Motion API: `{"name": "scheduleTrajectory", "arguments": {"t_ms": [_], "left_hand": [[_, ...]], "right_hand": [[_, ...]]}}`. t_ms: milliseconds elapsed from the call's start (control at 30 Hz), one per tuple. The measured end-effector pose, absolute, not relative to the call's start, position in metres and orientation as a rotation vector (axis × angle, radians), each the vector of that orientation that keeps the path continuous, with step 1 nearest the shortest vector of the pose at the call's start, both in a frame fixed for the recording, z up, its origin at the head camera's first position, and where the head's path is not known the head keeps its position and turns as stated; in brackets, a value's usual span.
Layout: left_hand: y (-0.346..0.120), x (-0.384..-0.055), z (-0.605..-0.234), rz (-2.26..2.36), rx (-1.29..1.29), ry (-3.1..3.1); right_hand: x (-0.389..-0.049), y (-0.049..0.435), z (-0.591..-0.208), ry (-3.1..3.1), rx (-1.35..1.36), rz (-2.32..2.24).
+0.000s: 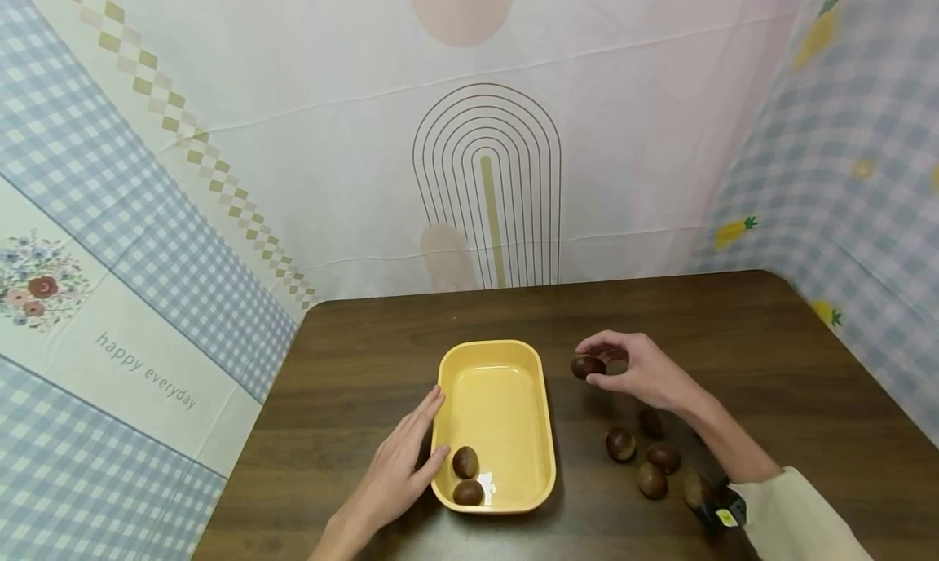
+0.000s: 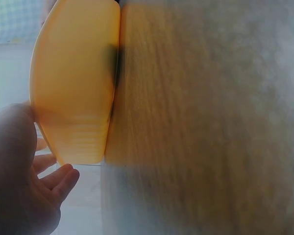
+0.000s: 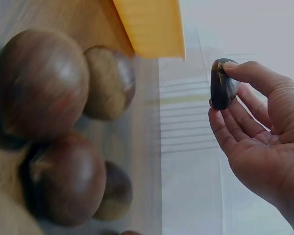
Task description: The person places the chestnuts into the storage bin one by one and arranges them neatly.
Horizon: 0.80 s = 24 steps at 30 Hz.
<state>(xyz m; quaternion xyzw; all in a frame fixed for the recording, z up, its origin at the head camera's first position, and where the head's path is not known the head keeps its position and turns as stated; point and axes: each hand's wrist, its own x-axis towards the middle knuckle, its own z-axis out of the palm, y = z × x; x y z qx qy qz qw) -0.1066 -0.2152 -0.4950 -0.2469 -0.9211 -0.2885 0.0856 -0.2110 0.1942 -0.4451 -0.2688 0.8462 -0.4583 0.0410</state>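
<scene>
Between thumb and fingertips, my right hand (image 1: pixel 645 372) pinches a brown chestnut (image 1: pixel 588 367) above the table, to the right of a yellow tray (image 1: pixel 547 430). The right wrist view also shows this chestnut (image 3: pixel 222 84), its flat side turned partly to the camera. My left hand (image 1: pixel 399 457) rests against the tray's left rim with its fingers fairly straight. Two chestnuts (image 1: pixel 465 462) lie inside the tray at its near left corner. Several more chestnuts (image 1: pixel 663 457) sit loose on the table under my right forearm.
The dark wooden table (image 1: pixel 367 345) meets a patterned cloth backdrop (image 1: pixel 352 178) at its far edge. Checked cloth (image 1: pixel 866 210) hangs along the right side. A black wrist device (image 1: pixel 722 508) sits at my right cuff, close to the nearest loose chestnut.
</scene>
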Motion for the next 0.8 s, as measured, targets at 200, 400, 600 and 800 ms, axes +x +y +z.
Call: {"name": "scheduleTrajectory", "arguments": {"t_ms": [200,400,600,800], "left_hand": [[-0.215,-0.106,-0.495,-0.862,-0.74,-2.743],[-0.214,-0.106,-0.494,-0.857,-0.735,-2.739],[-0.214,-0.105,-0.494,-0.855,-0.727,-2.743],[-0.214,-0.105,-0.493,-0.873,-0.72,-2.76]], "right_hand": [[-0.215,0.176,-0.441,2.553,-0.884,-1.439],[-0.217,0.154,-0.437,2.504,-0.964,-1.456],[-0.218,0.131,-0.435,2.45,-0.987,-1.488],[-0.218,0.11,-0.44,2.399,-1.018,-1.506]]}}
